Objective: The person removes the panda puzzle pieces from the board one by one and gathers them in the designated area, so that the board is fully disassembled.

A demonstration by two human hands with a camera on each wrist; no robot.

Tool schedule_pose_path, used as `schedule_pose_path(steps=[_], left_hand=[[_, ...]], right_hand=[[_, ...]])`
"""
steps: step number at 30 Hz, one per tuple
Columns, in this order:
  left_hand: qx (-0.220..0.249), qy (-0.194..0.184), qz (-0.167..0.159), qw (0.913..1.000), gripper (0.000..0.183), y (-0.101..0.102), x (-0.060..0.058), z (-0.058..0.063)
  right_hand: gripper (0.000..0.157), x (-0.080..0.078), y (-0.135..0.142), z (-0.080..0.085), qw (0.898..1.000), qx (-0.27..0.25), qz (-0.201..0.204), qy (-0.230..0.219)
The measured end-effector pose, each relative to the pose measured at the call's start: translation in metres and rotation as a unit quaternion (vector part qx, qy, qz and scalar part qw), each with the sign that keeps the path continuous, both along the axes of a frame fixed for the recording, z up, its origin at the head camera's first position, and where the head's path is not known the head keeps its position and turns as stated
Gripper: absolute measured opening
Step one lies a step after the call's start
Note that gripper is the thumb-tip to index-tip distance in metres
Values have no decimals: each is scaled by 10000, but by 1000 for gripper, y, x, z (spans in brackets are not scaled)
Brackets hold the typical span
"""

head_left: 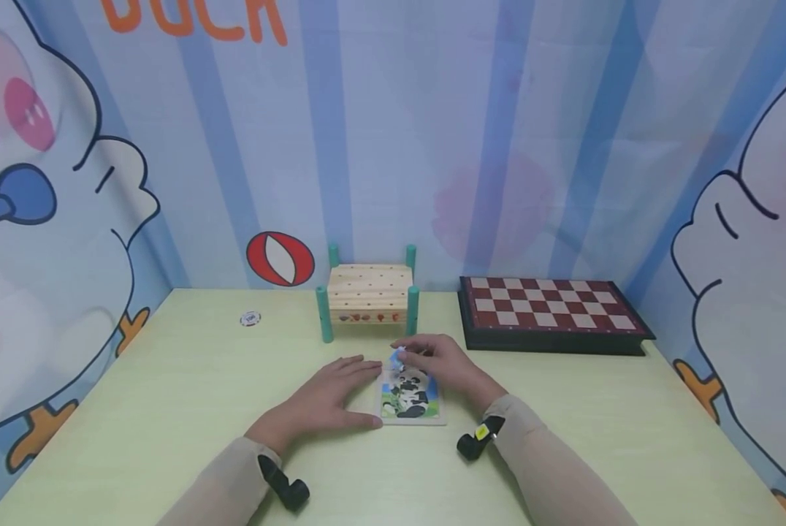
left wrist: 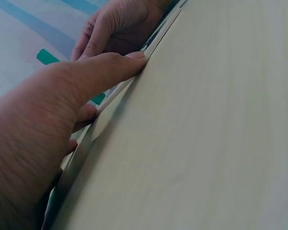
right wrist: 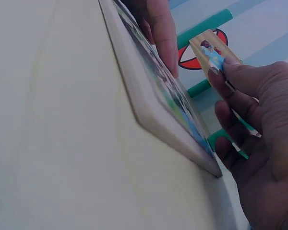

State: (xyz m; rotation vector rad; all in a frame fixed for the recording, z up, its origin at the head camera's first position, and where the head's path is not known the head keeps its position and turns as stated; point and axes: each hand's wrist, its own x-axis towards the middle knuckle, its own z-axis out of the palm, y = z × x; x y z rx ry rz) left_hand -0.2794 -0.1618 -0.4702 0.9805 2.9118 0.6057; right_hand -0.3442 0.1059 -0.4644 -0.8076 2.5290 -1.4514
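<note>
A picture puzzle board (head_left: 414,421) with a panda scene lies flat in front of me; its pale raised rim (right wrist: 134,103) shows in the right wrist view. Between thumb and fingertips, my right hand (head_left: 451,367) pinches a small blue puzzle piece (right wrist: 212,56) over the top part of the board. My left hand (head_left: 317,398) is at the board's left side with fingers extended. Its thumb (left wrist: 113,67) touches the board's near edge, and the other fingertips reach toward the upper left corner. Part of the picture is covered by the right fingers in the head view.
Behind the puzzle stands a small wooden rack (head_left: 369,288) with green posts and a dotted top. A red and white checkered board on a black case (head_left: 551,340) lies at the back right. One round chip (head_left: 250,318) rests at the back left.
</note>
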Motion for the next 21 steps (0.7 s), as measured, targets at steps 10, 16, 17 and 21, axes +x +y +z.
schedule_pose_path(steps=[10,16,17,21], left_hand=[[9,-42,35,10000,96,-5,0,-1],[-23,-26,-77,10000,95,-4,1,-3],[-26,-23,-86,10000,95,-4,1,-3],[-92,-18,-48,9999,95,-3,0,-3]], right_hand=[[28,4,20,11,9990,202,-222,317],[27,9,47,8,9985,400,-343,145],[26,9,51,6,9981,477,-345,157],[23,9,65,2,9962,740,-454,97]])
